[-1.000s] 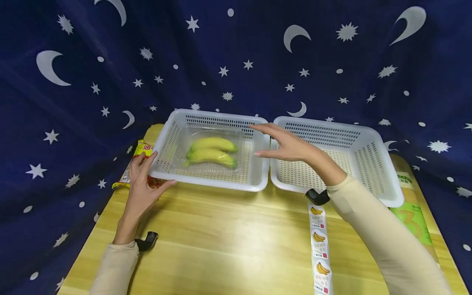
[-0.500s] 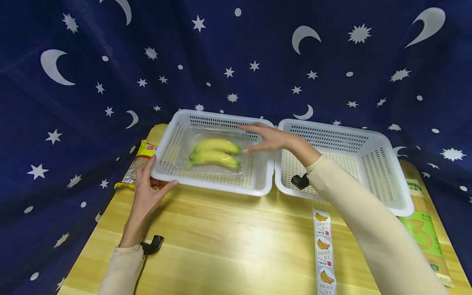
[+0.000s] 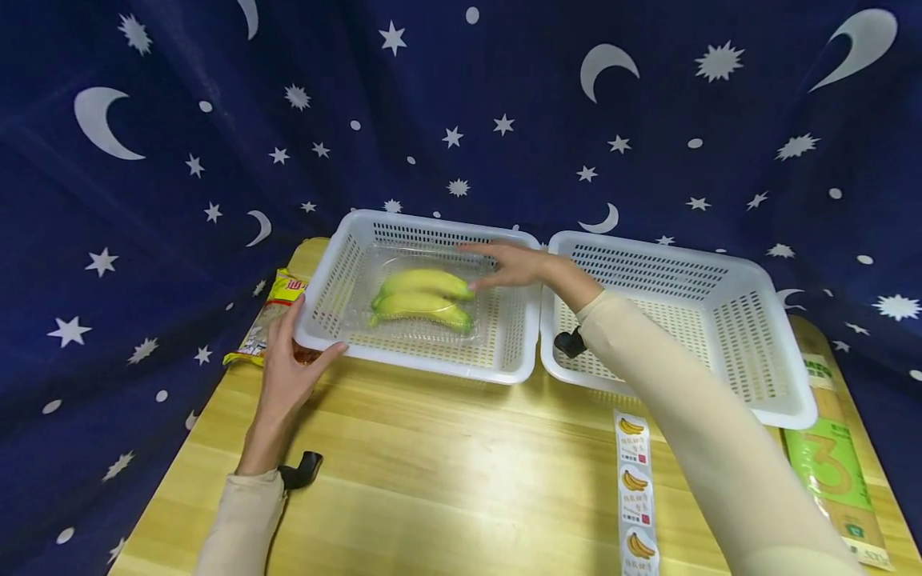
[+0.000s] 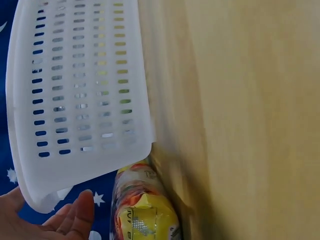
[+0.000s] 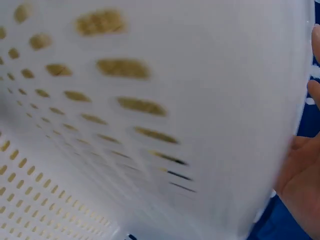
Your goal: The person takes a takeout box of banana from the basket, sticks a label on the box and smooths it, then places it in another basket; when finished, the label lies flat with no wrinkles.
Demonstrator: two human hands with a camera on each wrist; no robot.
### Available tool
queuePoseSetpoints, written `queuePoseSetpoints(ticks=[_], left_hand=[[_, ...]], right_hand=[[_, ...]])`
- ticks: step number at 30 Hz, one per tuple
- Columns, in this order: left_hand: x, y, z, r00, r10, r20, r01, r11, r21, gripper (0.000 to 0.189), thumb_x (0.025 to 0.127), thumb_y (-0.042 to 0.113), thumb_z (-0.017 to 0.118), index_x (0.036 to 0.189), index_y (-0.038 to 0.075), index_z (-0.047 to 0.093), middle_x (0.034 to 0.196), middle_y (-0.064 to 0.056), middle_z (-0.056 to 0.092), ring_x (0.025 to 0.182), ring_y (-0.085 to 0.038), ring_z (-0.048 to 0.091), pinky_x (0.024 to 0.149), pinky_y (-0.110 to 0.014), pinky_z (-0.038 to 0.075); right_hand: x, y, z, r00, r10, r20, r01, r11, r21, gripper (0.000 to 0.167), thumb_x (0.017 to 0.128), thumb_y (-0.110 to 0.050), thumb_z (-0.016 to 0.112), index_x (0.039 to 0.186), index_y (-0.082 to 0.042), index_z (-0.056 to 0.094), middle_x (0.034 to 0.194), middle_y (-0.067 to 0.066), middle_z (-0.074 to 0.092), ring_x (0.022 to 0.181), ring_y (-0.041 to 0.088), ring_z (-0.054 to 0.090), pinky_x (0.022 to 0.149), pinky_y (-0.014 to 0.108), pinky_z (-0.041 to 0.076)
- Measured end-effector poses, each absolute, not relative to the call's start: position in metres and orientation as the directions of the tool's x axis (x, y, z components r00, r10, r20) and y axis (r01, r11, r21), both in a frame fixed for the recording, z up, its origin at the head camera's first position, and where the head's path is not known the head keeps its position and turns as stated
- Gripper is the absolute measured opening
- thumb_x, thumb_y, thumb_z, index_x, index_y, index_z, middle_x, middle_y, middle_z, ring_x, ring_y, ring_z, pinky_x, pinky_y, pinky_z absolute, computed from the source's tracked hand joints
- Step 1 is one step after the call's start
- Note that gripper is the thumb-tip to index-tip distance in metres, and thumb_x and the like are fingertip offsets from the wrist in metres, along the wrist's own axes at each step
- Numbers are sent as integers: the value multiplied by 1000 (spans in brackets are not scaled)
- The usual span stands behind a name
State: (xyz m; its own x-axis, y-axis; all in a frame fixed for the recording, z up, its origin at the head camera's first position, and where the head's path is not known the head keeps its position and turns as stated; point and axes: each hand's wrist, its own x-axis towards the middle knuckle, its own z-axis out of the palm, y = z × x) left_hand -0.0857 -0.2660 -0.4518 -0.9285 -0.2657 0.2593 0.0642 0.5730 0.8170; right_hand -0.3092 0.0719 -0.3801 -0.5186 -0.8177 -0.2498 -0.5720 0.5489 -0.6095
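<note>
A clear plastic clamshell box [image 3: 363, 316] with yellow-green bananas [image 3: 425, 304] inside lies in the left white plastic basket [image 3: 425, 364]. My right hand [image 3: 515, 264] reaches over the basket's right wall, thumb and fingers spread, fingertips at the box's right end. In the right wrist view part of that hand [image 5: 302, 185] shows beyond the right basket's wall. My left hand [image 3: 288, 372] rests at the left basket's front left corner, its thumb along the front rim and its fingers beside the left wall. The left wrist view shows its fingertips [image 4: 82, 212] right at the basket's corner.
A second white basket [image 3: 774, 336] stands to the right of the first. A yellow and red snack bag [image 3: 284, 288] lies left of the baskets. In front is a strip of banana stickers [image 3: 634, 480]; a green and tan package [image 3: 831, 468] lies on the right.
My right hand has moved left and in over the left basket, nearer the box. The left hand stays at the basket's corner. The head view has shifted slightly.
</note>
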Motion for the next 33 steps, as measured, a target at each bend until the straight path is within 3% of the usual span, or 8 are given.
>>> queuePoseSetpoints(ticks=[4,8,11,14,18,23,29,33], left_hand=[[-88,-268,-450,-928,-270,258,54,586,809,92,76,17,85,152,33,35,139,-18,41,105,-27,51,79,-22,45],[-91,-270,-451,-934,-256,249,51,595,802,89,75,21,86,150,35,39,141,-19,42,114,-33,49,89,-43,41],[-94,-272,-453,-946,-231,226,49,589,807,88,76,24,85,151,31,39,140,-20,42,114,-35,49,90,-50,40],[-95,-275,-455,-956,-206,211,51,590,806,92,75,22,86,152,24,37,139,-20,43,114,-34,49,93,-47,40],[-97,-278,-455,-966,-171,193,62,572,818,98,73,18,88,154,20,33,140,-19,43,114,-32,50,89,-24,43],[-100,-280,-455,-981,-134,140,51,516,855,100,75,19,86,156,22,27,148,-17,38,119,-35,50,80,-7,41],[-100,-282,-455,-985,-139,102,17,511,859,102,75,21,86,156,24,24,152,-15,36,126,-36,47,89,-14,40],[-100,-282,-455,-986,-135,102,21,504,863,103,75,20,86,157,23,23,153,-17,34,129,-37,45,101,-41,43]], right_hand=[[-309,69,-386,-538,-798,-272,-556,579,-596,78,91,-38,70,155,-25,29,161,4,28,120,35,48,107,50,40],[-309,67,-389,-524,-804,-282,-547,571,-613,79,91,-39,68,156,-26,25,163,2,24,140,40,33,118,56,21],[-310,67,-391,-496,-820,-287,-548,552,-629,79,94,-38,66,157,-24,21,164,1,20,148,36,20,122,54,13],[-310,67,-393,-481,-827,-291,-540,540,-646,78,95,-37,65,158,-24,20,164,1,20,144,31,33,119,49,26],[-310,68,-394,-497,-815,-297,-516,554,-653,78,94,-38,65,157,-28,21,162,2,25,130,30,47,109,48,40],[-310,69,-394,-522,-795,-307,-494,576,-651,79,92,-38,67,157,-31,22,159,4,31,120,27,48,97,43,45],[-312,66,-398,-520,-803,-292,-504,565,-653,79,93,-38,67,157,-31,22,155,5,35,113,25,48,91,40,46],[-313,66,-400,-522,-803,-289,-508,565,-650,79,93,-39,67,157,-31,22,150,6,40,108,25,48,87,38,45]])
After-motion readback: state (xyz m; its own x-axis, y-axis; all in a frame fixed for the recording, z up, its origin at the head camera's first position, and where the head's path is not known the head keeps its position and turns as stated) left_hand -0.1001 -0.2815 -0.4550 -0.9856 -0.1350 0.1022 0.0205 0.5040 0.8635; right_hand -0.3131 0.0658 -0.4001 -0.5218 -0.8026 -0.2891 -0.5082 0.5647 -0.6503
